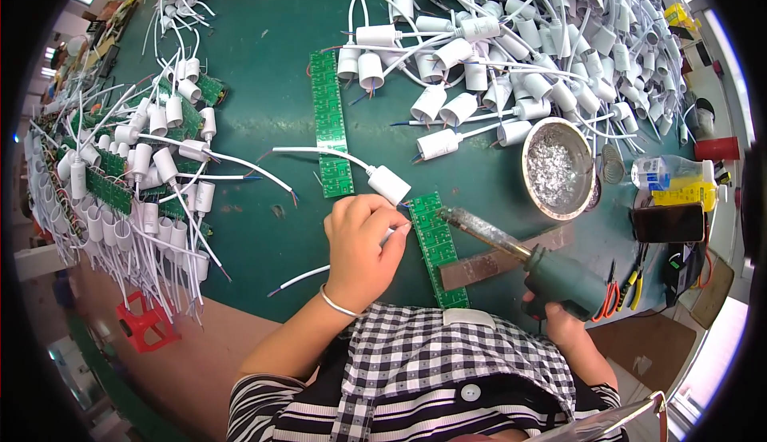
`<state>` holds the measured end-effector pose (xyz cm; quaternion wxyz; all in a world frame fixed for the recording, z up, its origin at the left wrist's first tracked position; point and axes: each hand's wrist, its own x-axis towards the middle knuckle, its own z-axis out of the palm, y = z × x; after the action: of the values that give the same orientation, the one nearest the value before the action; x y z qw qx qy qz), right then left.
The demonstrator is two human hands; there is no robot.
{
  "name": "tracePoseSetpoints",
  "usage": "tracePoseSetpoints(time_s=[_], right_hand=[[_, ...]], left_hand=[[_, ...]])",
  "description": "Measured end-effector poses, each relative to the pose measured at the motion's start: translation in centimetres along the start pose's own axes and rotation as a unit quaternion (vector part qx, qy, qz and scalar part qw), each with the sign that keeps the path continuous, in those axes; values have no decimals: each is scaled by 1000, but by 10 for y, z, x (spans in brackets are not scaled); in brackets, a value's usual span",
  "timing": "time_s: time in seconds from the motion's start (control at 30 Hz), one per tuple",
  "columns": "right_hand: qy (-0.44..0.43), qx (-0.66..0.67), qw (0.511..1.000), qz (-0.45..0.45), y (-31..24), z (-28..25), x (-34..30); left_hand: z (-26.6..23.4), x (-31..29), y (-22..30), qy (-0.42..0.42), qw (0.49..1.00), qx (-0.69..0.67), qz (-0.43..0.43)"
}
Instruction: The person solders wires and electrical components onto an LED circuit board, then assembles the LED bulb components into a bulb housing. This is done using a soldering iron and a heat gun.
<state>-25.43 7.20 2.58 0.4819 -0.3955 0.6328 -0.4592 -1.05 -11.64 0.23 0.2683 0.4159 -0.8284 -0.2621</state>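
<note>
My right hand (559,318) is wrapped round the dark green handle of a soldering iron (495,236). The iron's tip points left and touches or hovers just over the upper end of a green circuit board strip (439,250); which, I cannot tell. My left hand (363,238) is closed at that board's upper left, pinching a white cable (300,280) that trails out to the left. Its fingertips are beside a thin blue wire at the board's edge. A white lamp holder (389,185) with its own cable lies just above those fingers. The fingertips' exact grip is partly hidden.
A second green board strip (329,122) lies farther back. White lamp holders (527,50) are heaped at back right; wired boards (112,186) pile up at left. A bowl of solder bits (557,169), a brown bar (507,256), pliers (633,286) and a yellow bottle (687,186) stand right.
</note>
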Motion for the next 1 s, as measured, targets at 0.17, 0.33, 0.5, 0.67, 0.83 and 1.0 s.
tracePoseSetpoints(time_s=[0.17,0.33,0.5,0.67,0.83,1.0], right_hand=[[-11,-33,999,-40,-14,0,13],[-5,-19,999,-29,8,6,1],[-28,-53,998,-21,10,8,-1],[1,-211,972,-99,2,20,7],[3,-215,967,-139,-5,25,14],[-1,-204,972,-112,-7,27,12]], left_hand=[[6,1,2,11,999,13,-47],[8,4,1,5,998,29,-52],[6,8,1,-12,997,21,-71],[7,12,2,-17,996,20,-81],[8,12,2,-18,996,22,-82],[8,13,1,-12,997,21,-76]])
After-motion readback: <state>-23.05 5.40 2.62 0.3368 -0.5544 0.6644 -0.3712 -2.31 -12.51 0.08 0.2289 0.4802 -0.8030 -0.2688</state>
